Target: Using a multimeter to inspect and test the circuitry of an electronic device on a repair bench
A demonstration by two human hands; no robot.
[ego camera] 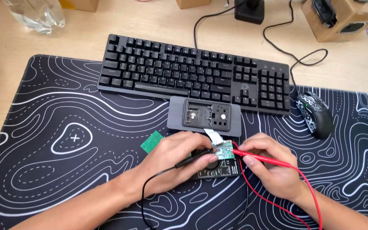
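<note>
While the left hand (173, 155) pinches a black probe (194, 156) and the right hand (269, 164) grips a red probe (263, 158), both tips touch the small green circuit board (224, 150) over the black multimeter (220, 169); a slip could bridge neighbouring contacts.

A: How is the light?

B: Bright and even, soft daylight. The wooden desk (86, 40) looks pale, a little washed out near the top edge.

A: Any shadows?

B: Only faint ones, under the left hand (179, 155) and the right hand (269, 164) on the patterned mat (64, 140).

A: Glare?

B: A mild sheen on the keyboard (192, 72) keys and the mouse (314, 113).

A: Sharpness?

B: Fair in the middle. The corners are softer, and the keyboard's long edge bows slightly from the wide lens.
</note>
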